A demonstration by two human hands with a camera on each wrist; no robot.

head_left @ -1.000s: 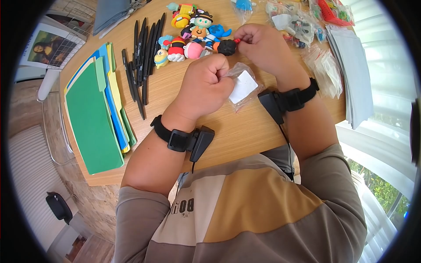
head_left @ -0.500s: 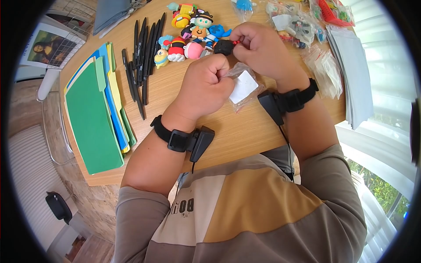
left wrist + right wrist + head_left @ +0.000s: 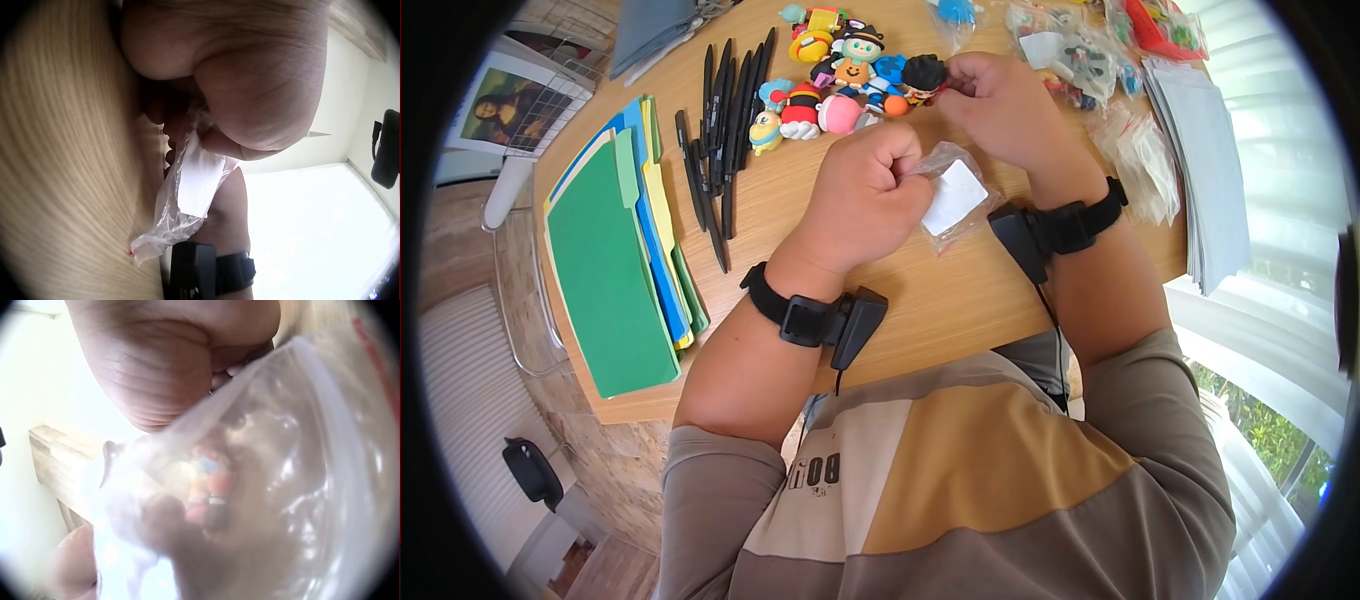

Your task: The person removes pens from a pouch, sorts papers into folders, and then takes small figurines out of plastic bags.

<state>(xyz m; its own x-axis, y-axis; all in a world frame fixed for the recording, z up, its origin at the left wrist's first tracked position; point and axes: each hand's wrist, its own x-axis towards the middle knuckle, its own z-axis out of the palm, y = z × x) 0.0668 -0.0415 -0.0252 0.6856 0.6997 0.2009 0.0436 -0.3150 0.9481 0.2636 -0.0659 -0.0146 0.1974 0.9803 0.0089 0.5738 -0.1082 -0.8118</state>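
Note:
In the head view my left hand (image 3: 862,195) is curled around one end of a clear plastic zip bag (image 3: 941,238) with a white card or label (image 3: 956,198). The bag hangs from that hand in the left wrist view, close to the tabletop. Beyond it, my right hand (image 3: 1005,108) pinches a small toy figure (image 3: 923,75) with black hair and some red and yellow below, its lower part partly hidden by the fingers. The figure is at the right edge of a cluster of colourful toy figures, among them one in a pumpkin outfit (image 3: 855,70). In the right wrist view the bag (image 3: 281,462) covers much of the scene.
Several black pens (image 3: 718,120) lie left of the toys. Coloured folders (image 3: 610,270) are stacked along the left side. Bagged toys (image 3: 1080,60), empty-looking clear bags (image 3: 1140,160), a red basket (image 3: 1155,35) in plastic and grey-white sheets (image 3: 1205,170) are on the right.
The figure in my right hand has turned, its black head moving away from me to the far side, and an orange ball now shows beside it. My left hand and the bag stay put.

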